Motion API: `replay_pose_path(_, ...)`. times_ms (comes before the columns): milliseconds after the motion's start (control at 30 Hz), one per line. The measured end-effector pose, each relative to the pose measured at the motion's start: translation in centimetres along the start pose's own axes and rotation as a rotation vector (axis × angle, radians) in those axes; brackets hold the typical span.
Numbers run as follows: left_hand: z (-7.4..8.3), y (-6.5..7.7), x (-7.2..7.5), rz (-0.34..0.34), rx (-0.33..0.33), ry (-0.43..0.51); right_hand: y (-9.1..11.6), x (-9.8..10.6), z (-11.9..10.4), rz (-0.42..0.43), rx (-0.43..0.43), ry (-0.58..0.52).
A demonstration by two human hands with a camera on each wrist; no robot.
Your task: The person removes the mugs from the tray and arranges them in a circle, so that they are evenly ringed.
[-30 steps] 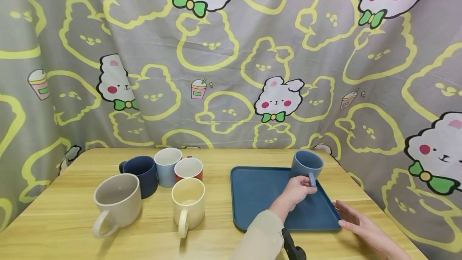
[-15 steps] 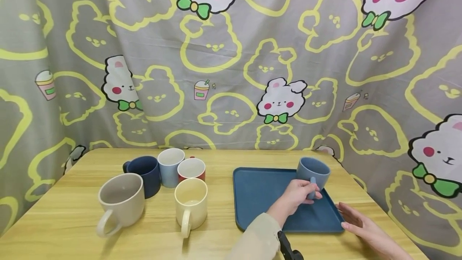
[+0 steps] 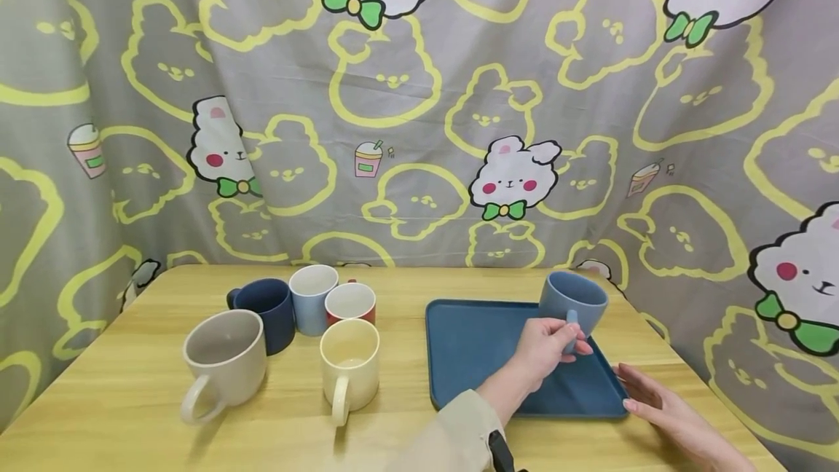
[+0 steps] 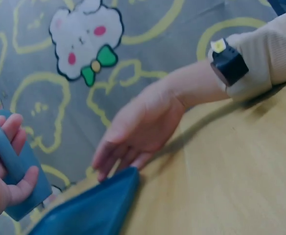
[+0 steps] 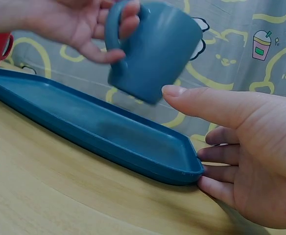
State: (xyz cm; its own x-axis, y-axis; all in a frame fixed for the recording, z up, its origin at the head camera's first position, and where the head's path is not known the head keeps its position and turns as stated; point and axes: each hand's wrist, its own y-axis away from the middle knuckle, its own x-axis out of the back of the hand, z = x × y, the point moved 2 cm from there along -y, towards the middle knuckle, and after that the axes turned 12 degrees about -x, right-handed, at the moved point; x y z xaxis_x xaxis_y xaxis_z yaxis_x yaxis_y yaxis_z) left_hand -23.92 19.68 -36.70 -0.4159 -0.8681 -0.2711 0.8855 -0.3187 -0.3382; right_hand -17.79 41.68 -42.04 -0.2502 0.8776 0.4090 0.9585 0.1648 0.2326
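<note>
My left hand (image 3: 542,348) grips the handle of a grey-blue mug (image 3: 574,299), which hangs upright over the right part of a dark blue tray (image 3: 478,355). In the right wrist view the mug (image 5: 155,51) is tilted in the picture, and a gap shows between its base and the tray (image 5: 89,107). My right hand (image 3: 668,410) is at the tray's near right corner. Its fingers are loosely bent and touch the corner's outer edge, with the thumb (image 5: 206,103) held apart above.
Left of the tray stand a cream mug (image 3: 350,370), a large beige mug (image 3: 226,359), a navy mug (image 3: 275,315), a light blue mug (image 3: 313,304) and a red mug with white inside (image 3: 351,304). A patterned curtain (image 3: 419,130) hangs behind the wooden table (image 3: 275,435).
The mug in my left hand dips towards the tray, then rises a little and ends slightly further right. My right hand stays at the tray's corner.
</note>
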Motion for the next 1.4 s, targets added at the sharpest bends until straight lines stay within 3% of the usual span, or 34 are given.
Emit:
replay_pose_path(300, 4.9, 1.1, 2.0, -0.051, -0.058, -0.021, -0.3, 0.1, 0.0, 0.015, -0.095, 0.058)
replay_pose_path(767, 12.5, 4.3, 6.4, -0.121, -0.153, -0.048, -0.6, 0.2, -0.2, -0.032, -0.169, 0.056)
replay_pose_path(1000, 15.8, 6.0, 9.5, -0.172, -0.289, -0.102, -0.7, 0.4, 0.1, -0.028, -0.142, 0.039)
replay_pose_path(1233, 18.9, 7.9, 13.0, -0.121, -0.349, -0.105, -0.9, 0.4, 0.0, -0.027, -0.185, 0.070)
replay_pose_path(1400, 20.6, 9.7, 15.9, -0.106, -0.450, -0.182, -1.0, 0.6, 0.2, -0.057, -0.154, 0.061)
